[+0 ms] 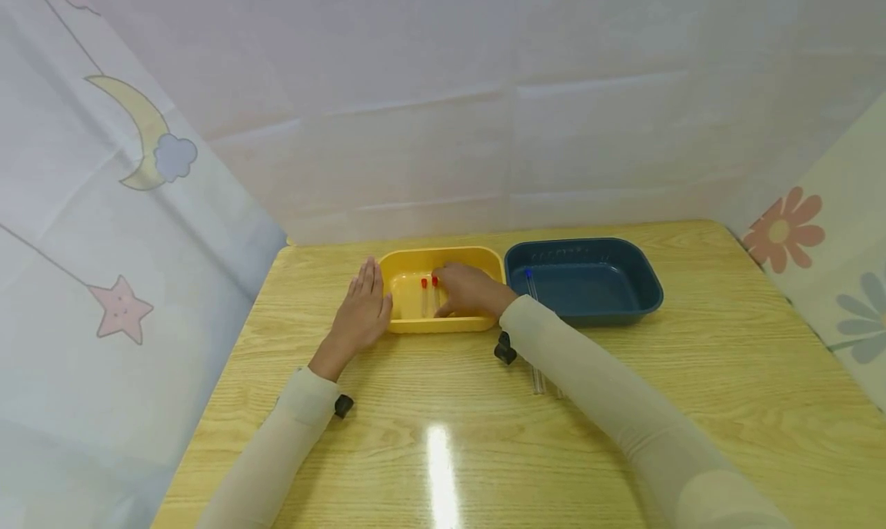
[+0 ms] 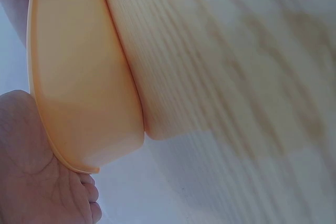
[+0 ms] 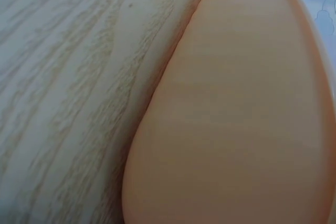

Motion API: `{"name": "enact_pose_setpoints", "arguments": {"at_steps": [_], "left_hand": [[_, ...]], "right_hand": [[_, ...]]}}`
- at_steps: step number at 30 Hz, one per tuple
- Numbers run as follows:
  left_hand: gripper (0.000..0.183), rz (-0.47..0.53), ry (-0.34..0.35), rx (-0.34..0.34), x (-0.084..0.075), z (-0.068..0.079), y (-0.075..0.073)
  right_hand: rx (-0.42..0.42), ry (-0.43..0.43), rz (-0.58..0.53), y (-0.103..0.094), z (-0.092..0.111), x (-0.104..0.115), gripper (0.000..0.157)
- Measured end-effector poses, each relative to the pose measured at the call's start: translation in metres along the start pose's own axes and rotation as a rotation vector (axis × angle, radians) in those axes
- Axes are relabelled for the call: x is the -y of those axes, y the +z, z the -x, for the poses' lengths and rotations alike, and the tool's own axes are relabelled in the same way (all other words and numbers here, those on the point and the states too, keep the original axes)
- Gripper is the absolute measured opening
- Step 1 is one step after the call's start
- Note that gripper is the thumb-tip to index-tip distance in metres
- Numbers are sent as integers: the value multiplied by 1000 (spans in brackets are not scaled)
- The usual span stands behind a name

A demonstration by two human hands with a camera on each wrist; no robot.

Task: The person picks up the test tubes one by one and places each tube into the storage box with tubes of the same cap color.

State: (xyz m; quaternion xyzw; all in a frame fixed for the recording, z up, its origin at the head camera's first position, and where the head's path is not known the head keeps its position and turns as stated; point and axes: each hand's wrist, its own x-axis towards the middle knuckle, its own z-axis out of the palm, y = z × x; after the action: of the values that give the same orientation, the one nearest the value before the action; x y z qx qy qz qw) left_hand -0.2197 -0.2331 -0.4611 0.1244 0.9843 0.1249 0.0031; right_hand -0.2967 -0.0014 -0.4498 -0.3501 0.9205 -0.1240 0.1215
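Apparently the step in hand is handling one slim tube inside the yellow tray (image 1: pixel 443 325), which sits near the far edge of the wooden table (image 1: pixel 346 467), towards its far left corner. Two tubes lie side by side in it, caps to the far edge: the left red-capped tube (image 1: pixel 424 298) and the right red-capped tube (image 1: pixel 435 291). The right hand (image 1: pixel 472 289) reaches in over the tray, finger and thumb curled round the right one, by its cap and lower end; how firmly, I cannot tell. The left hand (image 1: pixel 364 302) grips nothing; its fingers are straight, its palm against the tray's left end.

To do this well, the left palm should bear lightly, just enough to stop sliding, since a hard push could drive the tray into the blue tray (image 1: pixel 588 287) beside it. The right fingertips need only gentle pressure and a low wrist, clear of the neighbouring tube. The right sleeve (image 1: pixel 595 390) deserves care too: it passes over clear tubes (image 1: pixel 536 381) on the table and partly hides a blue-capped tube (image 1: pixel 531 285) at the blue tray's left end, so a dragging forearm might roll them.
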Motion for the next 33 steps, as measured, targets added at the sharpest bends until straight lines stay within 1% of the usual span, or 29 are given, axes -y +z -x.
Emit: {"name": "enact_pose_setpoints", "arguments": {"at_steps": [4, 9, 16, 27, 33], "left_hand": [[65, -7, 0, -1, 0, 0, 0], [64, -7, 0, -3, -1, 0, 0], [64, -20, 6, -10, 0, 0, 0], [65, -18, 1, 3, 2, -1, 1], [65, -16, 0, 7, 2, -1, 1]], "right_hand": [[-4, -2, 13, 0, -1, 0, 76], [1, 0, 29, 1, -1, 0, 80], [-3, -3, 47, 5, -6, -2, 81], [-20, -1, 69, 8, -6, -1, 77], [-15, -3, 72, 8, -6, 0, 76]]}}
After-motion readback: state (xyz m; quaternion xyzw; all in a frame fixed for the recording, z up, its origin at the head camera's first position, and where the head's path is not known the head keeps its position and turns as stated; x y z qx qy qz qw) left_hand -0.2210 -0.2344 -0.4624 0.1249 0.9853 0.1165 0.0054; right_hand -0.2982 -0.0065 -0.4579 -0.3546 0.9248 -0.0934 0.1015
